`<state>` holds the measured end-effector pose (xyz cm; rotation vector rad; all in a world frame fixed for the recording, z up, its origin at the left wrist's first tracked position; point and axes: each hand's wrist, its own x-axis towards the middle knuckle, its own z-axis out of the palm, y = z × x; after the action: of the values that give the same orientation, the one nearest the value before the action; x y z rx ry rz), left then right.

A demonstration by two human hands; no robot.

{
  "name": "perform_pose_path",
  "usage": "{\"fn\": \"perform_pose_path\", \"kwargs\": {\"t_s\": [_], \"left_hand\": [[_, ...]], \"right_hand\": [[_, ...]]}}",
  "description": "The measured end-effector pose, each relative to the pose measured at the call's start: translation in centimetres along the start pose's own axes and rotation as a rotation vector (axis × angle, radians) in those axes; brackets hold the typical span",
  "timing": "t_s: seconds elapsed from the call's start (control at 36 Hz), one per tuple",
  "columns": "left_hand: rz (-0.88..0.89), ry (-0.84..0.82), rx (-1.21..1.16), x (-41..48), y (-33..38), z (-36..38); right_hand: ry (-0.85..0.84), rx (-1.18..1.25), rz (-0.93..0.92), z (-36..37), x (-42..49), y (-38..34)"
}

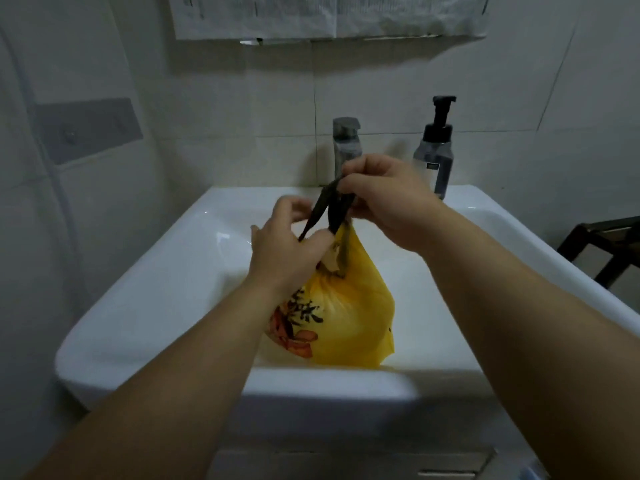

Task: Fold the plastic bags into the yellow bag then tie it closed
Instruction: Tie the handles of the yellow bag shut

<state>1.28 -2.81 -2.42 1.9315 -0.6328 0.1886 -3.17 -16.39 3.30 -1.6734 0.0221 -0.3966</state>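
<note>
The yellow bag [349, 313], bulging and printed with black and orange marks on its left side, stands in the white sink basin [173, 289]. Its neck is gathered and its dark-looking handles [329, 209] rise as twisted strips. My left hand [287, 244] grips the bag's neck and the lower end of one strip. Above and to the right, my right hand [384, 199] pinches the top of the strips. Whatever is inside the bag is hidden.
A metal tap [346, 143] stands behind the basin, right behind my hands. A dark pump bottle [434, 150] sits on the back right rim. A dark stool or rack [602, 247] is at the right edge. Tiled walls surround the sink.
</note>
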Motion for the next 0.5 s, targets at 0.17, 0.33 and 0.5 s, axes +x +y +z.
{"fn": "perform_pose_path", "kwargs": {"t_s": [0.17, 0.33, 0.5], "left_hand": [[-0.027, -0.014, 0.064, 1.2, 0.5, 2.2], [-0.093, -0.117, 0.286, 3.1, -2.2, 2.3], [-0.101, -0.254, 0.513, 3.8, -4.1, 3.3]], "right_hand": [[-0.050, -0.240, -0.062, 1.3, 0.9, 0.8], [0.031, -0.120, -0.130, 1.5, 1.8, 2.4], [0.174, 0.014, -0.134, 1.7, 2.3, 3.7]]}}
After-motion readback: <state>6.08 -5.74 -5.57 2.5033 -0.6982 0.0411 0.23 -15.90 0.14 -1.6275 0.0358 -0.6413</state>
